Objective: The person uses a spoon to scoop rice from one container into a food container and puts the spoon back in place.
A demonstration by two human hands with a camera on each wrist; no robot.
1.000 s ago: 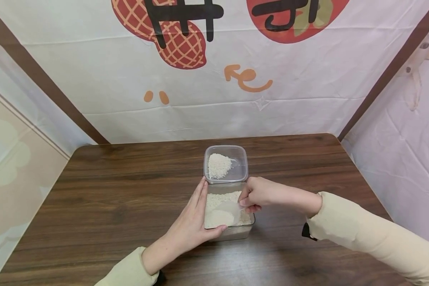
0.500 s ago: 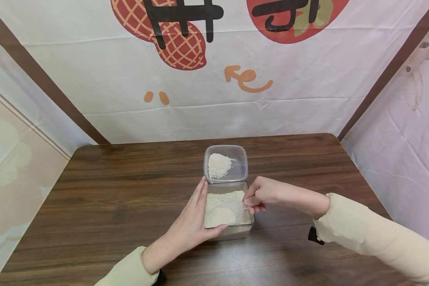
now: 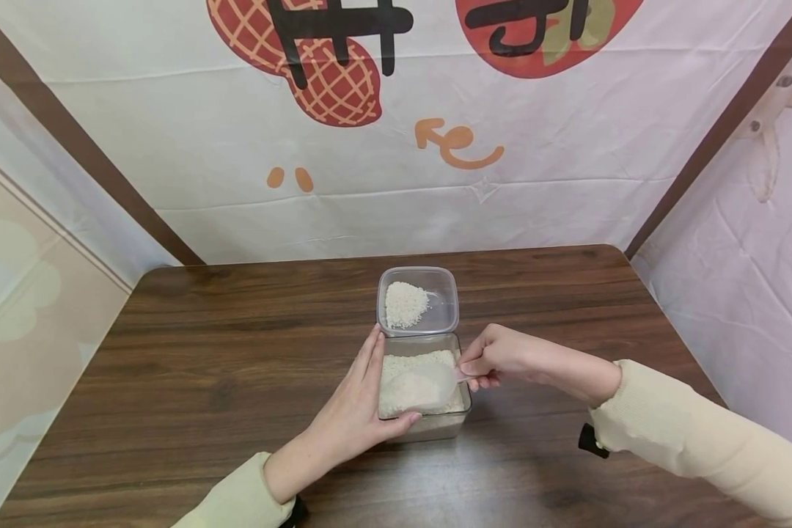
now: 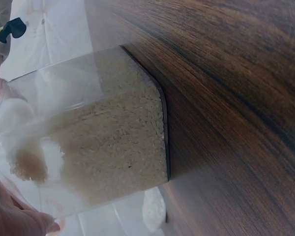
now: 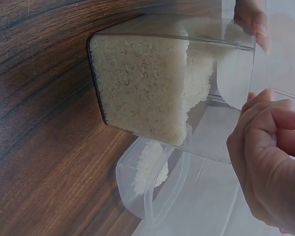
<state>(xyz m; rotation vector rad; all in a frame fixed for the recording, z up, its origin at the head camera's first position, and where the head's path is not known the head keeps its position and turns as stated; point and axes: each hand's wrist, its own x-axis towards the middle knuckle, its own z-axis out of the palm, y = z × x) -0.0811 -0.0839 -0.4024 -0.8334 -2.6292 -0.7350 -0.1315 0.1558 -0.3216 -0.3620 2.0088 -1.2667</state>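
Dark brown wood-grain table (image 3: 224, 396); white printed cloth (image 3: 369, 224) behind. Tall clear square-walled plastic container (image 3: 427, 429), part-filled with white rice (image 5: 137, 88). Shallow clear square plastic box (image 3: 444, 309), just beyond it, bearing a small rice heap (image 3: 405, 305). Left hand (image 3: 346, 412): fingers extended along the container's left side, thumb at near rim. Right hand (image 3: 501, 357): narrow pinch on the handle of a translucent white plastic scoop (image 3: 443, 383), loaded, within the container's mouth. Step, by judgement: scooping. Next move probably calls for a level lift over the rim towards the box.
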